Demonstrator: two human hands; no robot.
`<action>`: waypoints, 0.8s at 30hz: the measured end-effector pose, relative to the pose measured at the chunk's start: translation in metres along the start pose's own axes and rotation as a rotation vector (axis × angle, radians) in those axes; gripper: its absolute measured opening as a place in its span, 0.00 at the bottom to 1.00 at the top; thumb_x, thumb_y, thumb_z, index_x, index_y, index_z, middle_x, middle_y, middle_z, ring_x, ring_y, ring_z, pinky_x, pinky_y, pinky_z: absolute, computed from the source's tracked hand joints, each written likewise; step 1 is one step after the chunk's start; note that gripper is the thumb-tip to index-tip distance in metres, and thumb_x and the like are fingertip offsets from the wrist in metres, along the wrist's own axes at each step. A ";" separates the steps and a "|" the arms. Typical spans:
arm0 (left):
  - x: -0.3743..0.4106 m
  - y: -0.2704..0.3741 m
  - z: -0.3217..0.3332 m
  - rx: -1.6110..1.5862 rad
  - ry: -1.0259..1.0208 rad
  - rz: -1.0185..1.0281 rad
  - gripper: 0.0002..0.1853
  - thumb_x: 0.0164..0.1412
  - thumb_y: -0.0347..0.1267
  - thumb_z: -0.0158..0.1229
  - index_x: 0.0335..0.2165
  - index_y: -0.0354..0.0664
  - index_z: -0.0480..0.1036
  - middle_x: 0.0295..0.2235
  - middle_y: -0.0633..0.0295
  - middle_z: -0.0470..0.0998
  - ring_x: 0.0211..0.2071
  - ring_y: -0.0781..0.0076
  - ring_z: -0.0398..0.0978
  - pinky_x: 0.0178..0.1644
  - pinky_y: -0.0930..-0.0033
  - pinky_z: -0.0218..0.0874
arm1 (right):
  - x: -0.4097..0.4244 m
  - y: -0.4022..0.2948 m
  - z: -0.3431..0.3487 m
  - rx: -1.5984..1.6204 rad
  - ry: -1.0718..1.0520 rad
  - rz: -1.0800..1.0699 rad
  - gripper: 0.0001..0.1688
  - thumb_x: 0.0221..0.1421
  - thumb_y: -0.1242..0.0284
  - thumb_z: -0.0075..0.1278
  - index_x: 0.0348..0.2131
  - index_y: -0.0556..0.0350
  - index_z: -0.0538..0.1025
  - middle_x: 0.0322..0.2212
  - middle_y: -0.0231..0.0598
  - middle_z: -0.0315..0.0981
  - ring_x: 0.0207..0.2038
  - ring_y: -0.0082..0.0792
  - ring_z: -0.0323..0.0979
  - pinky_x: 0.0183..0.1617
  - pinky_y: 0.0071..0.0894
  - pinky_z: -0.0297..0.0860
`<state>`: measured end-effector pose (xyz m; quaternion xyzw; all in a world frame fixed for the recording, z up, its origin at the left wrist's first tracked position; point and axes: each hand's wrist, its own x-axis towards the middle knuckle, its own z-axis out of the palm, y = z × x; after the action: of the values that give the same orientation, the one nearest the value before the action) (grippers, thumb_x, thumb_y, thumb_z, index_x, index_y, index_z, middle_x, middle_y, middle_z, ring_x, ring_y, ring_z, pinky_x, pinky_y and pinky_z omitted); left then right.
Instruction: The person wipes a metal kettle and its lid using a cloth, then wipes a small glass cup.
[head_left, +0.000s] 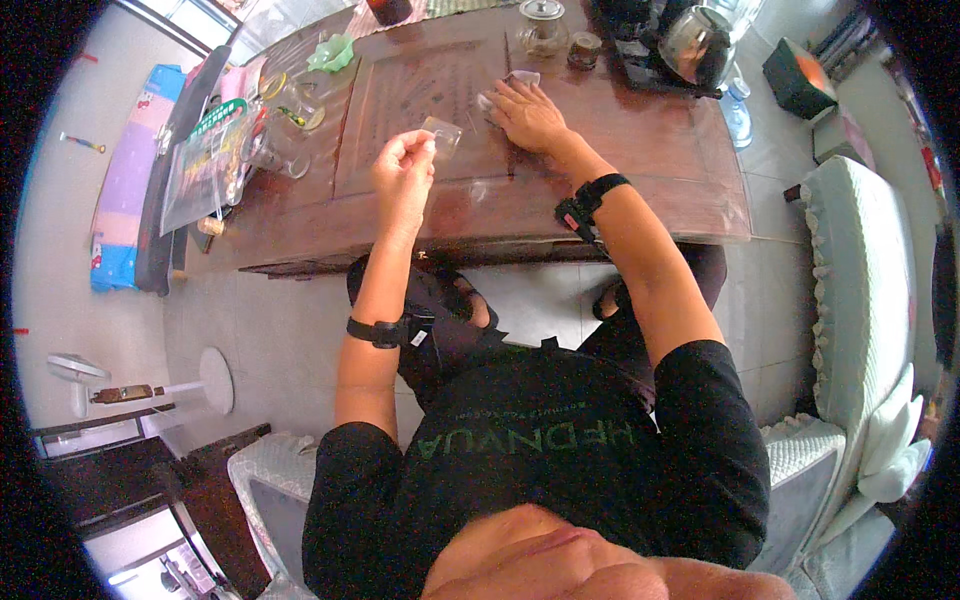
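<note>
My left hand (405, 165) pinches a small clear cup (444, 135) between thumb and fingers, above the dark wooden table (645, 150). The cup is see-through and tilted. Farther forward and to the right, my right hand (529, 116) lies flat over a white tissue or cloth (525, 77) on the tabletop. Most of that tissue is hidden under the palm and fingers; its edges stick out at the front and left. Carved panel lines and characters mark the wood between the hands.
To the left stand glass jars (300, 109) and a clear packaged bag (206, 165). A green scalloped dish (330, 54) lies beyond them. A lidded glass teapot (541, 30), a small dark jar (583, 51) and a shiny kettle (696, 45) stand ahead on the right.
</note>
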<state>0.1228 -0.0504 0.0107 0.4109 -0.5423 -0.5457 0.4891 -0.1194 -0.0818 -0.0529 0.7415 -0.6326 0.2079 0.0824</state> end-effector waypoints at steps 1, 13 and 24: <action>-0.003 -0.003 -0.002 0.003 0.001 -0.008 0.05 0.62 0.27 0.59 0.38 0.39 0.76 0.28 0.71 0.74 0.22 0.87 0.65 0.24 0.82 0.56 | -0.001 -0.003 0.003 0.016 -0.052 0.002 0.29 0.69 0.55 0.35 0.61 0.47 0.66 0.63 0.44 0.60 0.67 0.46 0.55 0.69 0.46 0.53; -0.001 -0.058 -0.006 0.080 0.072 0.083 0.06 0.63 0.29 0.59 0.37 0.37 0.76 0.28 0.70 0.75 0.25 0.86 0.68 0.28 0.79 0.60 | -0.086 -0.036 -0.053 0.098 -0.278 -0.285 0.29 0.67 0.64 0.40 0.63 0.51 0.64 0.66 0.44 0.54 0.68 0.44 0.53 0.71 0.43 0.51; -0.023 -0.074 -0.014 0.066 0.098 0.137 0.05 0.63 0.29 0.59 0.38 0.41 0.76 0.24 0.74 0.72 0.21 0.87 0.64 0.22 0.80 0.56 | -0.025 -0.030 -0.003 0.116 -0.227 -0.143 0.26 0.65 0.64 0.40 0.59 0.53 0.68 0.63 0.44 0.61 0.66 0.44 0.56 0.69 0.42 0.54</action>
<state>0.1338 -0.0356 -0.0661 0.4151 -0.5623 -0.4721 0.5373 -0.0936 -0.0530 -0.0565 0.8069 -0.5703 0.1528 -0.0180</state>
